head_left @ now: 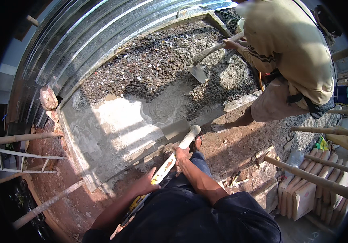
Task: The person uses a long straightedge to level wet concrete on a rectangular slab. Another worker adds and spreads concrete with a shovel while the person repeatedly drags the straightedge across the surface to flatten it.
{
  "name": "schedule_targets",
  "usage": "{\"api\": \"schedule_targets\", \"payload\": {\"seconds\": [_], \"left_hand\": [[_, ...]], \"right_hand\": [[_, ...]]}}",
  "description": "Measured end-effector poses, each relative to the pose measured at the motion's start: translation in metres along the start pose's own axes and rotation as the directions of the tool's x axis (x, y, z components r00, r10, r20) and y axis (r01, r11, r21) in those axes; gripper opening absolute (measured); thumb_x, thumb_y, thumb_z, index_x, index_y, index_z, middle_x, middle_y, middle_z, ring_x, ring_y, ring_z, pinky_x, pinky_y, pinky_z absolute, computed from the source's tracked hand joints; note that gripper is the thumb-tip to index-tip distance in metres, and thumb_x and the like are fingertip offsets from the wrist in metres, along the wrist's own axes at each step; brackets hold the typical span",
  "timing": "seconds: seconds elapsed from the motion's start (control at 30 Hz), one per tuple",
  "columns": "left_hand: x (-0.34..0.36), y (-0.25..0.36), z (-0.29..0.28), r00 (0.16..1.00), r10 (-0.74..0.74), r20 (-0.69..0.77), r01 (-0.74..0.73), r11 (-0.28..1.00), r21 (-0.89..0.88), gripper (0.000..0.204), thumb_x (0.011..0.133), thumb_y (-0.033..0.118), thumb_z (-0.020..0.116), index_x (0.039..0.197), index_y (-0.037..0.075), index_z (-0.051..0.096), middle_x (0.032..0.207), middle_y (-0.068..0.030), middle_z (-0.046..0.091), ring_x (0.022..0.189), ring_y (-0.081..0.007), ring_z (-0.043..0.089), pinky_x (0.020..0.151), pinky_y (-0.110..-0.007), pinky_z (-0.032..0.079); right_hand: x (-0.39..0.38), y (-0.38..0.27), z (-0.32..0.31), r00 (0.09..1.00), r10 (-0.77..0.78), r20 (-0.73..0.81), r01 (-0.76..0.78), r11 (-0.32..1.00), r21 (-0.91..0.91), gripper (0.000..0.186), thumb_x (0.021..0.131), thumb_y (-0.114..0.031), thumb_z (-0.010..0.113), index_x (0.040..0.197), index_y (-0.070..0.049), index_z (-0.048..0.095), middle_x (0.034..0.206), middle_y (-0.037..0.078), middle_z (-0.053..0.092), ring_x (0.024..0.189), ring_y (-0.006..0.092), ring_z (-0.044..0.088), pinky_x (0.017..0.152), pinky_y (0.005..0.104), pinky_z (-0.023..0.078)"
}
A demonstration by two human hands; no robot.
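Note:
Both my hands are wrapped round the pale, worn handle of a hoe (pixel 187 137). My left hand (pixel 144 184) grips it close to my body, by a yellow-white stretch of handle. Farther up, my right hand (pixel 182 157) is closed on the shaft. The hoe's flat grey blade (pixel 175 129) is at the near edge of a shallow mixing trough (pixel 234 104). Inside the trough lie wet grey cement mix (pixel 119 117) and a heap of dark gravel (pixel 149 67). A co-worker's hoe (pixel 198 73) rests its blade against the gravel.
A co-worker (pixel 291 52) stands at the trough's right side, one leg near my hoe. Corrugated metal sheets (pixel 72 48) rise behind the trough. Stacked paper sacks (pixel 307 184) lie at right, under bamboo poles (pixel 307 178). A thin pale ladder-like frame (pixel 24 154) is at left.

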State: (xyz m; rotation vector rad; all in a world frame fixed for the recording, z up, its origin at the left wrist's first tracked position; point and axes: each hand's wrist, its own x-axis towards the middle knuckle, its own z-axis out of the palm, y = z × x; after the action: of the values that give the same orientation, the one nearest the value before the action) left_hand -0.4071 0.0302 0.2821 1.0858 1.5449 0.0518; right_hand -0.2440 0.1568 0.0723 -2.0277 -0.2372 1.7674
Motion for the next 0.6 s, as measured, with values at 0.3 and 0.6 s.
{"api": "schedule_targets", "payload": {"seconds": [0.3,0.6], "left_hand": [[0.001,0.066,-0.006,0.817,-0.543,0.195,0.497,0.834,0.24,0.075,0.074,0.045,0.081,0.128,-0.002,0.058,0.116,-0.029,0.068,0.109,-0.0429,0.066,0.095,-0.048,0.052],[0.102,0.111,0.052,0.897,-0.431,0.098,0.417,0.899,0.131,0.055,0.081,0.04,0.074,0.124,0.007,0.063,0.11,-0.0264,0.07,0.104,-0.044,0.068,0.091,-0.052,0.053]], "right_hand": [[0.123,-0.08,-0.052,0.998,0.065,-0.023,-0.064,0.996,0.064,0.059,0.076,0.0,0.076,0.128,0.002,0.05,0.102,0.014,0.066,0.081,0.0312,0.067,0.074,0.0434,0.055],[0.234,-0.13,-0.118,0.967,0.088,0.239,-0.156,0.946,0.283,0.02,0.088,-0.009,0.071,0.1,-0.002,0.056,0.072,0.009,0.059,0.06,0.024,0.062,0.057,0.0418,0.057]]}}
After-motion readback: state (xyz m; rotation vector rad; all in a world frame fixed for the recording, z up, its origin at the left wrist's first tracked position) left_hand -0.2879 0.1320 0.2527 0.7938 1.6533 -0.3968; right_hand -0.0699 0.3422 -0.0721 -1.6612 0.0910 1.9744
